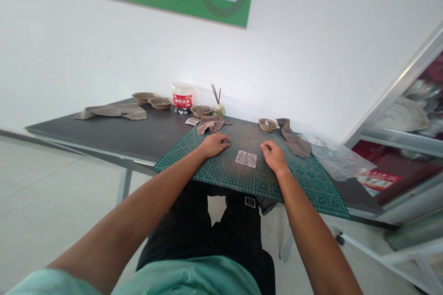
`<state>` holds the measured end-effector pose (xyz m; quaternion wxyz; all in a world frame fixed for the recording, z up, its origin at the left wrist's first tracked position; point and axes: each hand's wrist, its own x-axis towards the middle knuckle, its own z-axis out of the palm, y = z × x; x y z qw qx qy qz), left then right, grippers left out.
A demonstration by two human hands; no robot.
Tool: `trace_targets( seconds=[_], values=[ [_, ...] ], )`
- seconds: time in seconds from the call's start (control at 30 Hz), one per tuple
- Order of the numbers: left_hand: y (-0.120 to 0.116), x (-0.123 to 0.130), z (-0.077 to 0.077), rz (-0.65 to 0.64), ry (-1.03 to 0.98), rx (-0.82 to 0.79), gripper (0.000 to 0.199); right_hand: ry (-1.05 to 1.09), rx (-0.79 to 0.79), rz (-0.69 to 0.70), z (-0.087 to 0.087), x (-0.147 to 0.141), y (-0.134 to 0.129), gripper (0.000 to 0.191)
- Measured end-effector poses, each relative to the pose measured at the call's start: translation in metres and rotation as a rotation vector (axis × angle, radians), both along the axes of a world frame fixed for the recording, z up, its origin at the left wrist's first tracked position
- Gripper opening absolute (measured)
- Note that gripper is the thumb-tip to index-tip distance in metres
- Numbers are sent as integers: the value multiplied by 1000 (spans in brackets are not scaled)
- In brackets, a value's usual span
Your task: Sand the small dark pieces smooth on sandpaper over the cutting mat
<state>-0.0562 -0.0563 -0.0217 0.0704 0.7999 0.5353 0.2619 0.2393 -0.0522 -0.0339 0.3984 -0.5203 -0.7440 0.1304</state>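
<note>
My left hand (214,144) rests on the green cutting mat (214,170) with its fingers loosely curled in, and no object shows in it. On the other side, my right hand (273,154) also rests there in a loose fist, nothing visible in its fingers. Between the two hands, apart from both, a small greyish-white, crumpled-looking square piece (246,159) lies flat on the mat. Just beyond my left hand is a bunched brown cloth (210,124). A darker cloth (294,139) lies past my right hand, beside a small brown bowl (268,125).
Along the wall stand two bowls (160,103), a white-and-red tub (182,98), another bowl (201,111) and a reed diffuser (218,109). A grey cloth (117,111) and a small white packet (192,121) lie leftward. Clear plastic (341,159) and a cabinet (398,136) are right.
</note>
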Motion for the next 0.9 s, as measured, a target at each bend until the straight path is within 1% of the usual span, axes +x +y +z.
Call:
trace_targets(
  seconds=[0.17,0.43,0.67,0.9],
  values=[
    [-2,0,1,-19,-28,-13,29,-2,6,6,0,0,0,26],
    [-3,2,2,6,-74,-54,30,-19,-16,20,-1,-1,0,27],
    [-6,-5,8,49,-215,-53,33,-27,-12,33,-2,-1,1,27],
    [-6,-9,10,43,-324,-54,34,-41,-15,55,-4,1,3,26]
  ],
)
